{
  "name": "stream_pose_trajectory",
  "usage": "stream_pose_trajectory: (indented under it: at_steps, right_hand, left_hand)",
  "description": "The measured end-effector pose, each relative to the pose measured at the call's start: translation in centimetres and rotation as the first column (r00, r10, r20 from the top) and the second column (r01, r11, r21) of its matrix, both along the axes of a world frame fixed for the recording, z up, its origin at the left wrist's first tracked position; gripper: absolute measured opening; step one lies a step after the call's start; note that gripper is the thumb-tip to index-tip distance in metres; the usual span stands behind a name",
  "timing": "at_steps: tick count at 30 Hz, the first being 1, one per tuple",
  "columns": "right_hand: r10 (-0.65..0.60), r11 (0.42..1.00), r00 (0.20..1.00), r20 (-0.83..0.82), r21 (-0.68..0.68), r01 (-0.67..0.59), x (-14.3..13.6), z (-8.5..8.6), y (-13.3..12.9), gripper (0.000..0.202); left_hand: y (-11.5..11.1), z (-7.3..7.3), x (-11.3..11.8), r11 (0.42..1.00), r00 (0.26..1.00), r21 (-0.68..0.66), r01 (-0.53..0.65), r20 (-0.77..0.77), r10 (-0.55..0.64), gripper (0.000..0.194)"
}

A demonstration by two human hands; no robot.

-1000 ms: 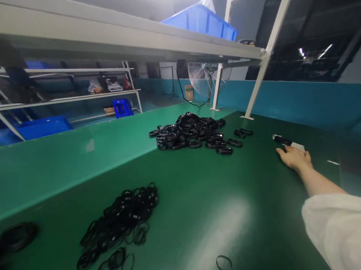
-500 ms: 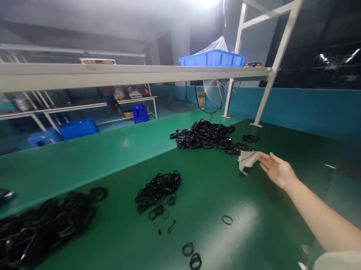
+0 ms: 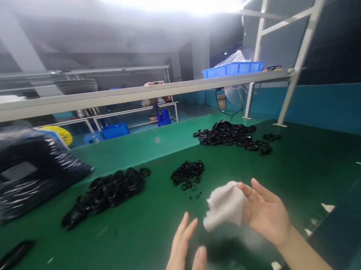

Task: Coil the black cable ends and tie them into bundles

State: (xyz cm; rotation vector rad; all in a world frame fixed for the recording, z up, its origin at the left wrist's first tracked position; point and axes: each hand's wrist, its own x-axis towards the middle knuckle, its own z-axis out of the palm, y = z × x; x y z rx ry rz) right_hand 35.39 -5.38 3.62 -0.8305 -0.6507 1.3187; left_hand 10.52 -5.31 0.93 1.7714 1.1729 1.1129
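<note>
A pale grey cloth, blurred by motion, hangs from the fingers of my right hand above the green table. My left hand is to the left of the cloth, fingers apart, holding nothing and not touching it. Beyond the hands lies a small heap of thin black rings, with a few loose pieces in front of it. A larger pile of black ring-shaped parts sits farther back. Another pile of thick black loops is to the left.
A dark plastic-wrapped bag and a lone black loop are at left. A white shelf beam crosses above the table, bearing a blue crate. White scraps lie along the table's right edge.
My right hand has drawn the cloth back from beside the far pile, toward me. My left hand has come into view. The camera has turned left, showing the wrapped bag.
</note>
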Motion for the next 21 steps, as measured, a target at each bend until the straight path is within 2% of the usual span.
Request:
stream_pose_trajectory:
  at_steps: [2,5,8,10,13,15,17,19,21]
  right_hand:
    - [0.113,0.993,0.991,-0.073,-0.014,-0.115,-3.8,-0.2,-1.5,0.037]
    - [0.165,0.984,0.961,-0.224,-0.029,-0.176,-8.3,-0.9,-2.8,0.028]
    - [0.136,0.988,0.954,-0.268,-0.031,-0.149,-11.3,-1.7,-3.6,0.024]
    - [0.19,0.98,0.96,-0.204,-0.012,-0.196,-12.7,-2.3,-4.0,0.039]
    - [0.325,0.946,0.943,0.071,-0.034,-0.323,-14.1,-3.2,-4.3,0.058]
    - [0.323,0.946,0.909,0.264,-0.089,-0.311,-14.9,-4.0,-4.3,0.05]
    - [0.26,0.965,0.889,0.378,-0.098,-0.241,-15.6,-4.6,-4.1,0.045]
    - [0.199,0.979,0.901,0.385,-0.049,-0.195,-16.4,-4.9,-3.9,0.038]
    - [0.183,0.983,0.949,0.259,-0.055,-0.175,-17.3,-5.0,-3.9,0.034]
  left_hand:
    - [-0.8,2.1,0.6,1.0,0.991,0.017,0.004,0.133,-0.006,0.051]
    - [-1.5,3.1,0.4,0.99,0.981,-0.108,0.091,0.18,-0.07,0.032]
    - [-2.2,2.6,-1.0,0.975,0.967,-0.203,0.093,0.252,-0.04,0.035]
    - [-2.8,2.3,-2.1,0.975,0.97,-0.214,0.067,0.243,-0.014,0.039]
    - [-3.5,2.3,-3.6,0.986,0.987,-0.166,-0.015,0.154,0.041,0.049]
    - [-3.7,2.1,-4.5,0.982,0.981,-0.147,-0.119,0.133,0.139,0.054]
    - [-3.8,1.3,-5.0,0.962,0.961,-0.166,-0.218,0.136,0.241,0.055]
    - [-3.6,0.2,-5.3,0.946,0.957,-0.214,-0.245,0.103,0.271,0.054]
    - [-3.5,-0.8,-5.7,0.937,0.98,-0.293,-0.19,-0.005,0.197,0.051]
